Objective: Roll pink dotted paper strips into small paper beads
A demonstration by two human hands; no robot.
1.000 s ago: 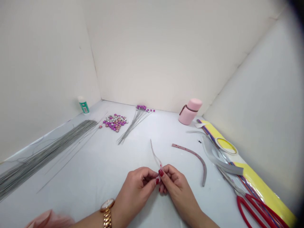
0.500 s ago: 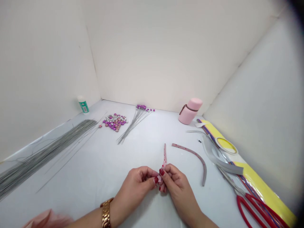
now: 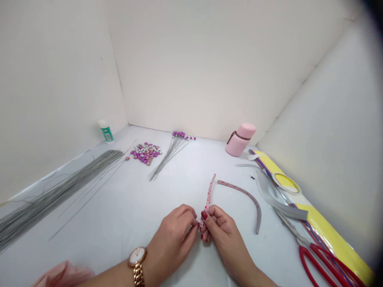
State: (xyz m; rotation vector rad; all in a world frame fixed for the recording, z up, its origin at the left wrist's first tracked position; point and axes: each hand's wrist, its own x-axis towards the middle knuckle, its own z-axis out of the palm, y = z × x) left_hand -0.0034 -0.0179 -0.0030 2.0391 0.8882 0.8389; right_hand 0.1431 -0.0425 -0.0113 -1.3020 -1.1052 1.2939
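Note:
A narrow pink paper strip point(image 3: 210, 194) with red marks rises from between my hands, its free end pointing away from me. My right hand point(image 3: 226, 233) pinches it between thumb and fingers near its lower, folded end. Against that lower end, the fingertips of my left hand point(image 3: 176, 233) are closed, partly hidden by the back of the hand. A second strip point(image 3: 239, 188), greyish pink with red spots, lies curved on the table just beyond my right hand.
Red-handled scissors point(image 3: 302, 241), a tape roll point(image 3: 285, 183) and yellow packs of strips point(image 3: 326, 227) lie at right. A pink flask point(image 3: 240, 139) stands behind. Left are a wire bundle point(image 3: 74, 181), small paper stars point(image 3: 146, 153), stars on wires point(image 3: 170, 155) and a glue bottle point(image 3: 106, 132).
My left hand has rolled over, so the watch face now shows. The strip's free end has swung to the right and stretches a little farther away. My right hand keeps its pinch.

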